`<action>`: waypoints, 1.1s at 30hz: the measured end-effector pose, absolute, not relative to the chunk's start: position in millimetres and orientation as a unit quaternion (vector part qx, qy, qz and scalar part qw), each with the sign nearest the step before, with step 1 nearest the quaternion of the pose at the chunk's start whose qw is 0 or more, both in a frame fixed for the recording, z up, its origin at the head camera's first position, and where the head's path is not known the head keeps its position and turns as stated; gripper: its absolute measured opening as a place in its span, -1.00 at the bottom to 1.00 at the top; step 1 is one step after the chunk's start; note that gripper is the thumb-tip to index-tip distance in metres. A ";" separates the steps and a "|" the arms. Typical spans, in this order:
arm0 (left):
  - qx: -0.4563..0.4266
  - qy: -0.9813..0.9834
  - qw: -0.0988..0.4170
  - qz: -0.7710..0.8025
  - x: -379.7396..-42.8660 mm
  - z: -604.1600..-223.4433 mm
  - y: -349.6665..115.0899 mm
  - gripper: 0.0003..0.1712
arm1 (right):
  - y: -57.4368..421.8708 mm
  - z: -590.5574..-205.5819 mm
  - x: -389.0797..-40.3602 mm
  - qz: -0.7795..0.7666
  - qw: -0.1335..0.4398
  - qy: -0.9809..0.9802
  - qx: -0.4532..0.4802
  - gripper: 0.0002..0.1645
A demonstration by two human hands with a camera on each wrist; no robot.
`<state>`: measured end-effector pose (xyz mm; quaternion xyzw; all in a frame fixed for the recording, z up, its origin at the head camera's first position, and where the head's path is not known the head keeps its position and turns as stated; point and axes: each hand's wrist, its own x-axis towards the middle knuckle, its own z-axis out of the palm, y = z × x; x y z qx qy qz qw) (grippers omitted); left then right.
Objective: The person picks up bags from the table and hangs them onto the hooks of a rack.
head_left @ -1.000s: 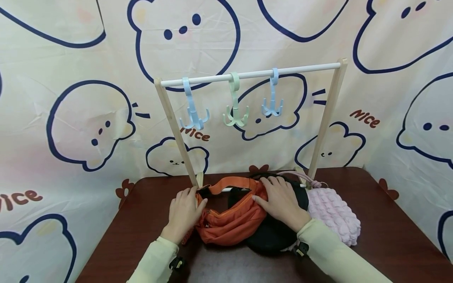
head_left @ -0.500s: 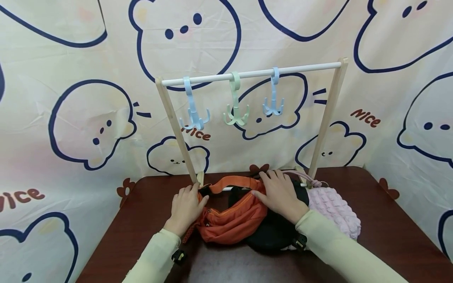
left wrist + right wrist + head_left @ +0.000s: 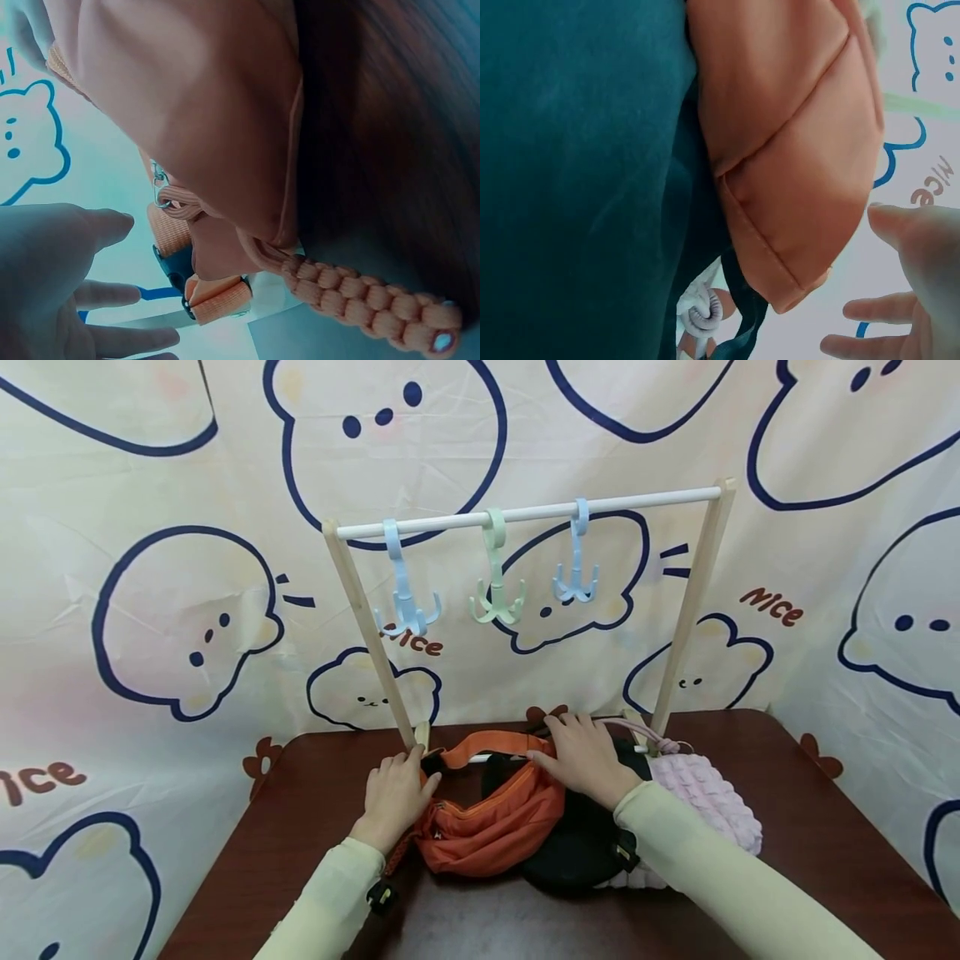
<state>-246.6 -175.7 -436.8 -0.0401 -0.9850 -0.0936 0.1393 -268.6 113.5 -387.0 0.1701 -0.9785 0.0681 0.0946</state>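
An orange waist bag (image 3: 480,843) lies on the table, its strap arched at the back. At its left end is my left hand (image 3: 392,797), fingers extended; in the left wrist view they stand beside the strap's black buckle (image 3: 178,268) and a braided cord (image 3: 367,304) hangs from the bag. My right hand (image 3: 588,758) reaches over the bag's right end. The right wrist view shows its fingers (image 3: 881,309) loosely straight, with the thumb tip right at the bag's edge. Under the orange bag's right side sits a black bag (image 3: 577,852).
A pink puffy bag (image 3: 705,789) lies to the right. Behind the bags stands a wooden rack with a white rod (image 3: 637,502). From it hang a left blue hook (image 3: 403,589), a green hook (image 3: 495,577) and a right blue hook (image 3: 577,564). Patterned cloth (image 3: 187,610) surrounds the table.
My right hand has moved slightly back and left along the orange bag's right end. My left hand has shifted a little back at the left end. The bags stay about where they were.
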 end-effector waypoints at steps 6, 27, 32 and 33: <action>-0.037 -0.987 0.131 -0.087 -249.4 -438.4 -176.2 -0.31 | 109.1 -389.6 -279.8 0.067 0.074 -0.981 0.164 -0.20; -0.040 -0.990 0.116 -0.069 -263.4 -446.8 -176.8 -0.30 | 92.9 -396.9 -303.2 0.060 0.015 -0.981 0.184 -0.20; -0.039 -0.992 0.104 -0.065 -264.7 -446.4 -177.8 -0.30 | 90.3 -400.7 -306.1 0.062 0.002 -0.982 0.178 -0.20; -0.039 -0.992 0.102 -0.065 -264.9 -446.3 -178.0 -0.30 | 90.0 -401.1 -306.4 0.064 0.000 -0.982 0.176 -0.21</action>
